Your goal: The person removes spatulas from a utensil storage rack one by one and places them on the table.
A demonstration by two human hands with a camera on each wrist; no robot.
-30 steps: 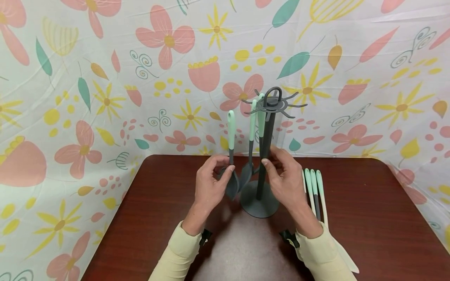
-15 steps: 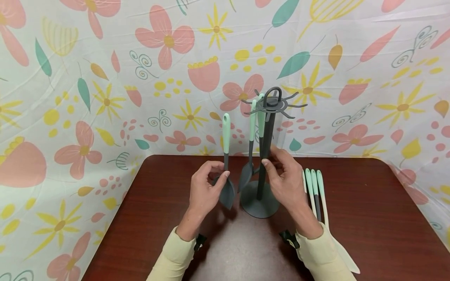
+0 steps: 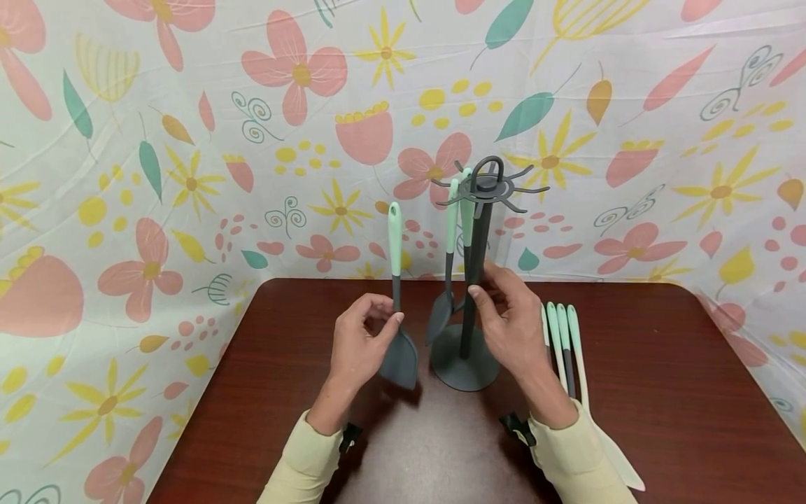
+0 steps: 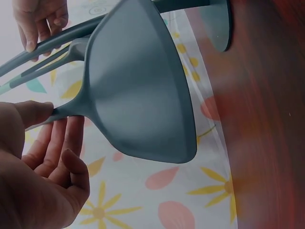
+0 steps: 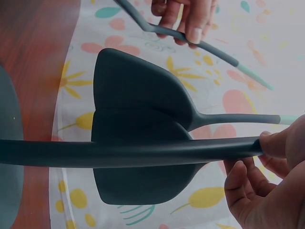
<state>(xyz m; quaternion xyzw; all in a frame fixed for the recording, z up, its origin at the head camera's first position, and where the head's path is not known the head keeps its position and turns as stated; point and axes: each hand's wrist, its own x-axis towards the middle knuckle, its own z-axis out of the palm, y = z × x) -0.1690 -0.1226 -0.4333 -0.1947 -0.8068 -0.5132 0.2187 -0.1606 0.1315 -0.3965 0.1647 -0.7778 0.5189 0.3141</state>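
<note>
Thumb and fingers of my left hand [image 3: 359, 343] pinch the dark grey neck of a turner [image 3: 399, 360], which is upright with its mint green handle [image 3: 394, 238] on top. Its broad flat blade [image 4: 138, 86] fills much of the left wrist view. My right hand [image 3: 516, 325] grips the dark pole [image 3: 480, 245] of a utensil stand, partway up. Two other mint-handled utensils hang from the left side of the stand's hook ring [image 3: 488, 187]. Behind the pole, the right wrist view has their grey, turner-like heads [image 5: 143, 86] overlapping.
The stand's round base [image 3: 466, 374] rests on the dark wooden table [image 3: 283, 420]. Several mint-handled utensils [image 3: 560, 325] lie right of it, partly under my right forearm; one shows a white head [image 3: 620, 458]. A flowered cloth [image 3: 189, 140] hangs behind the table.
My left hand has moved left and slightly toward me with the turner, away from the stand. The turner's blade has turned to show more of its face. My right hand stays on the pole.
</note>
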